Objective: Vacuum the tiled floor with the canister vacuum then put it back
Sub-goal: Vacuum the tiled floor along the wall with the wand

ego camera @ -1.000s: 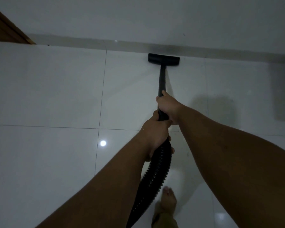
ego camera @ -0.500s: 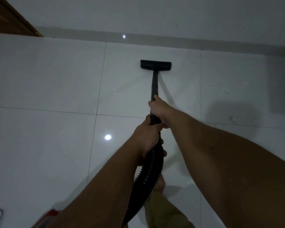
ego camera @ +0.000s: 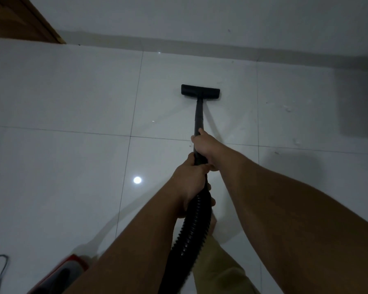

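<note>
head view: left of the wand point(ego camera: 198, 115), a red canister point(ego camera: 61, 272) is sitting low on the floor point(ego camera: 62, 98). left hand point(ego camera: 189, 179) is gripping the hose point(ego camera: 191, 230) end; right hand point(ego camera: 204, 145) is clasping the wand, just ahead. nozzle point(ego camera: 200, 92) is lying flat beyond them.

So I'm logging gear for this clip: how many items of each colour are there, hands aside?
Black: 3 - floor head, wand, ribbed hose
Red: 1 - canister
Grey: 1 - cord
Total: 5
</note>
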